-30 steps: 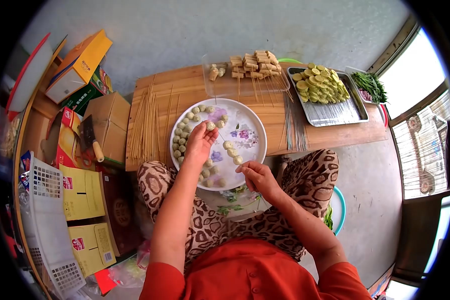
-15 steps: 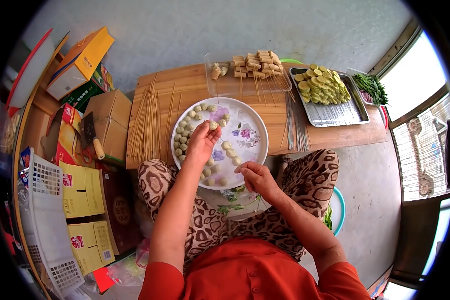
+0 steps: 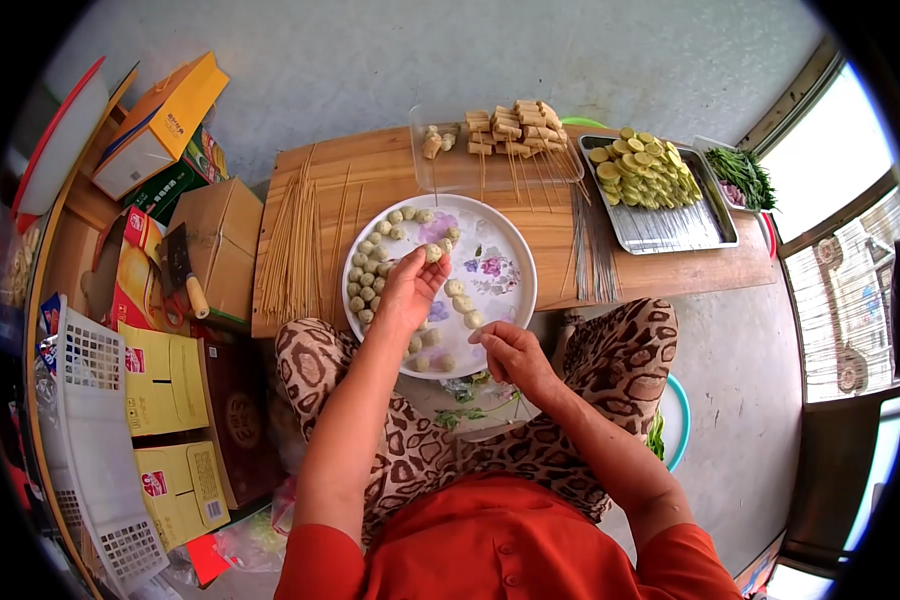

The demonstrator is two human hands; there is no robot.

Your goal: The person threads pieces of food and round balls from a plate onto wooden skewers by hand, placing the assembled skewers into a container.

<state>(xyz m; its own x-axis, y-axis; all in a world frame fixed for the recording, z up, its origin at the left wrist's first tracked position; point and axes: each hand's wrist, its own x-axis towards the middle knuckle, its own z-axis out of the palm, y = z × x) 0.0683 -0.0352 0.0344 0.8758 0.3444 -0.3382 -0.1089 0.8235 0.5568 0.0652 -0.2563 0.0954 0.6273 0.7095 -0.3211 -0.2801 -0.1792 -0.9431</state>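
Observation:
My left hand point(image 3: 410, 288) is over the round white floral tray point(image 3: 515, 255), its fingertips pinching a pale speckled ball point(image 3: 433, 253). Closed near the tray's right front rim is my right hand point(image 3: 515, 358), gripping the lower end of a skewer. Three similar balls point(image 3: 463, 303) sit in a row on that skewer, just beyond the fingers; its thin stick is barely visible. Many loose balls point(image 3: 367, 268) lie along the tray's left side, and a few more point(image 3: 430, 338) near its front.
Bamboo skewers point(image 3: 295, 240) lie left of the tray on the wooden table point(image 3: 390, 185). Behind stands a clear container point(image 3: 450, 180) with skewered brown rolls point(image 3: 515, 128). A metal tray point(image 3: 660, 228) holds sliced green pieces point(image 3: 645, 170). Metal skewers point(image 3: 595, 255) lie nearby. Cardboard boxes point(image 3: 215, 225) stand left.
My left hand has shifted slightly right with the pinched ball, closer to the loose balls near the tray's centre. The right hand and its skewer have hardly moved.

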